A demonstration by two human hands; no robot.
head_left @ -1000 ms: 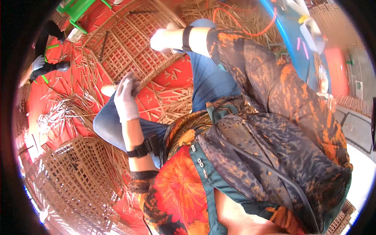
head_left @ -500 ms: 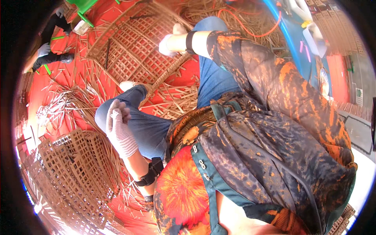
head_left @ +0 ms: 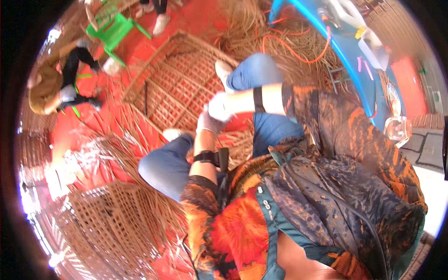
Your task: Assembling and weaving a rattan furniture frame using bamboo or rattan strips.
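My left hand, in a pale knitted glove, meets my right hand, in a white glove, between my knees. Both are at the near right side of a large square woven bamboo basket, which lies on the red floor with an open lattice bottom and a raised rim. The right hand covers part of the left. Motion blur and overlap hide the fingers, and I cannot make out whether a strip or the basket edge is between them.
A stack of lattice panels and loose bamboo strips lie at the left. A blue table holds bottles and a white container at the right. An orange hose curves behind. A green chair and a seated person are at the far left.
My left hand has moved from above my left knee across to my right hand. The view has shifted, and more of the green chair and the other person shows.
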